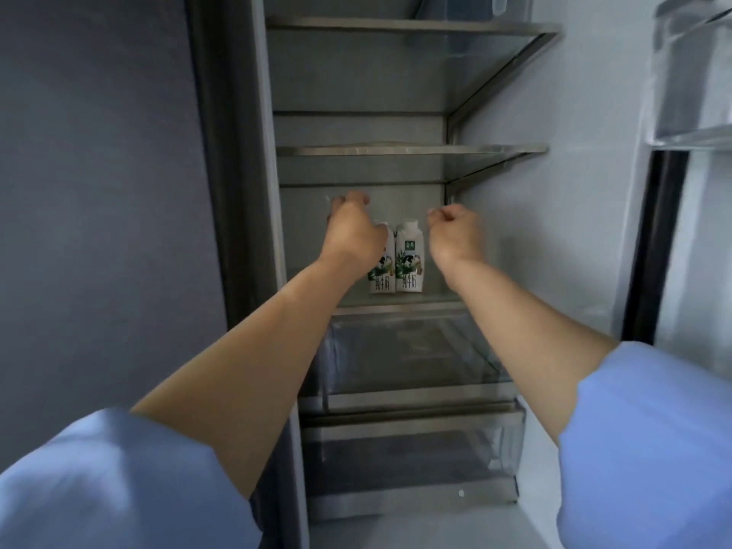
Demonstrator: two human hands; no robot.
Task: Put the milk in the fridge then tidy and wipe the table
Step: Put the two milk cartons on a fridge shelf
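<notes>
Two white milk cartons with green labels stand upright side by side on the fridge's lowest glass shelf (pixel 396 307). The right carton (pixel 410 259) shows in full. The left carton (pixel 383 277) is partly covered by my left hand (pixel 350 229). That hand reaches in over it with fingers curled. A pale sliver shows at its knuckles, and I cannot tell whether it holds anything. My right hand (pixel 455 233) is a closed fist to the right of the cartons, apart from them, with nothing visible in it.
The fridge is open, with two bare glass shelves (pixel 412 150) above the cartons and two clear drawers (pixel 408 449) below. The closed grey door (pixel 99 192) is on the left. The open door with its bins (pixel 697 132) is on the right.
</notes>
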